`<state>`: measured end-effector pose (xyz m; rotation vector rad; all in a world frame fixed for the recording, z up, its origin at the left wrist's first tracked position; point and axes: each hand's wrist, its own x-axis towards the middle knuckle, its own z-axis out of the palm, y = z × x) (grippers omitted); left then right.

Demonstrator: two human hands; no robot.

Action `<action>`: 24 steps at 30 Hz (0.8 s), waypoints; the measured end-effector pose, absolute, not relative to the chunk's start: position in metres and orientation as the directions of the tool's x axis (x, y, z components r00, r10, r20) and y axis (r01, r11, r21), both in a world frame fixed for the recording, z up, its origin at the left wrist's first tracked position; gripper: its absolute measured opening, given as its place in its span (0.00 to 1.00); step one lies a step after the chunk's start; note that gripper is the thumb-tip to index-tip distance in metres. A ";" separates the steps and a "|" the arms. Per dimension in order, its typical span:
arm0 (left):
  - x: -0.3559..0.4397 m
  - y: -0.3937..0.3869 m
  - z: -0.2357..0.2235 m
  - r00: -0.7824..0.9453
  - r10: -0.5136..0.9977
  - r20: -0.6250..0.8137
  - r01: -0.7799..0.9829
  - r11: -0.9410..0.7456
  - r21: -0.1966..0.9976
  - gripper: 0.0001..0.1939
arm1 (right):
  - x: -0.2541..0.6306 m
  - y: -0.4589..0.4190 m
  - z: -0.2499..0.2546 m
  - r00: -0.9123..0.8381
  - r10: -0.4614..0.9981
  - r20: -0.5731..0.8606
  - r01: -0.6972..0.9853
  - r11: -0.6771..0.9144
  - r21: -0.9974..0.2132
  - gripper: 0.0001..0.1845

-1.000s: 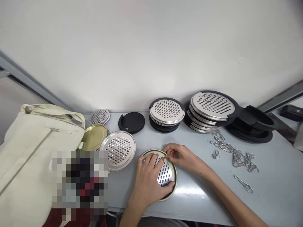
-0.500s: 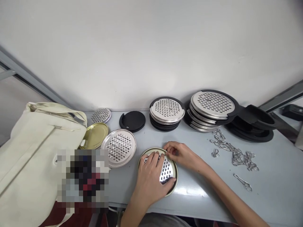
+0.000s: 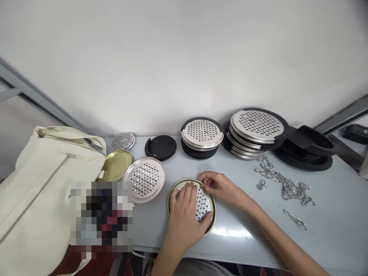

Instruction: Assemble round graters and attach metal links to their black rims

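Note:
A round perforated metal grater disc (image 3: 202,207) sits inside a gold-rimmed round tin lid (image 3: 212,229) at the table's front. My left hand (image 3: 185,218) spans the disc from above, fingers curved over its far left part and thumb at its right edge; the palm hides much of it. At the lid's far right edge, my right hand (image 3: 217,186) pinches the rim with curled fingers; its fingertips are partly hidden. Left of the lid lies another silver perforated disc (image 3: 145,180), overlapping a gold tin lid (image 3: 117,165).
Along the wall stand a small perforated disc (image 3: 123,141), a black round holder (image 3: 161,147), two stacks of discs with black holders (image 3: 202,132) (image 3: 257,124) and black rings (image 3: 307,149). Wire clips (image 3: 287,184) lie scattered at right. A cream bag (image 3: 48,191) covers the left side.
The grater disc has shifted slightly within the lid, and its holes look lighter. My left hand has moved a little with it. The right hand keeps its place at the rim.

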<state>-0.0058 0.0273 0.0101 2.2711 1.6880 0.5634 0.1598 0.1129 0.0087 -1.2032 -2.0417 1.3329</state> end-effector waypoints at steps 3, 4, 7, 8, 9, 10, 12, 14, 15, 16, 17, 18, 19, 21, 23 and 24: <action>-0.011 0.025 0.016 0.264 0.955 0.135 0.831 -0.297 0.471 0.36 | 0.160 0.114 0.008 -0.548 0.830 -0.108 0.427 0.166 -0.889 0.09; -0.013 0.022 0.017 0.263 0.955 0.139 0.821 -0.297 0.488 0.34 | 0.160 0.114 0.007 -0.550 0.829 -0.105 0.427 0.171 -0.888 0.09; -0.022 0.011 0.013 0.126 0.968 0.217 0.798 -0.229 0.557 0.23 | 0.159 0.116 0.005 -0.529 0.845 -0.080 0.444 0.196 -0.874 0.09; -0.025 0.007 0.010 0.046 0.969 0.242 0.784 -0.185 0.592 0.21 | 0.159 0.116 0.005 -0.515 0.855 -0.068 0.456 0.206 -0.866 0.08; -0.028 0.002 0.006 -0.033 0.964 0.265 0.765 -0.146 0.627 0.19 | 0.159 0.117 0.006 -0.498 0.866 -0.054 0.470 0.216 -0.856 0.08; -0.030 -0.001 0.002 -0.109 0.953 0.283 0.745 -0.110 0.658 0.17 | 0.159 0.117 0.006 -0.480 0.876 -0.041 0.487 0.228 -0.843 0.08; -0.032 -0.006 -0.006 -0.206 0.929 0.308 0.722 -0.068 0.689 0.12 | 0.160 0.118 0.009 -0.451 0.893 -0.016 0.528 0.252 -0.811 0.09; -0.033 -0.008 -0.011 -0.250 0.922 0.297 0.717 -0.030 0.697 0.10 | 0.160 0.117 0.011 -0.435 0.900 0.002 0.562 0.274 -0.780 0.10; -0.033 -0.007 -0.012 -0.262 0.922 0.286 0.717 -0.013 0.697 0.09 | 0.159 0.116 0.012 -0.440 0.898 0.008 0.571 0.287 -0.769 0.10; -0.032 -0.006 -0.013 -0.272 0.921 0.278 0.715 0.000 0.700 0.09 | 0.159 0.115 0.013 -0.451 0.892 0.015 0.572 0.302 -0.763 0.10; -0.032 -0.005 -0.013 -0.283 0.919 0.275 0.710 0.008 0.704 0.09 | 0.159 0.114 0.014 -0.468 0.883 0.021 0.567 0.319 -0.759 0.12; -0.032 -0.003 -0.014 -0.293 0.916 0.275 0.706 0.013 0.708 0.09 | 0.158 0.113 0.014 -0.486 0.874 0.026 0.562 0.334 -0.757 0.15; -0.032 -0.002 -0.014 -0.303 0.913 0.273 0.702 0.020 0.712 0.09 | 0.157 0.111 0.014 -0.500 0.866 0.027 0.558 0.345 -0.755 0.19; -0.033 0.001 -0.015 -0.318 0.911 0.263 0.697 0.036 0.717 0.09 | 0.156 0.109 0.012 -0.511 0.860 0.017 0.561 0.349 -0.751 0.26; -0.033 0.001 -0.016 -0.322 0.913 0.252 0.697 0.048 0.716 0.10 | 0.155 0.108 0.011 -0.509 0.861 -0.002 0.574 0.338 -0.746 0.28; -0.034 0.001 -0.017 -0.321 0.914 0.250 0.695 0.048 0.717 0.10 | 0.154 0.108 0.010 -0.509 0.861 -0.011 0.580 0.334 -0.743 0.27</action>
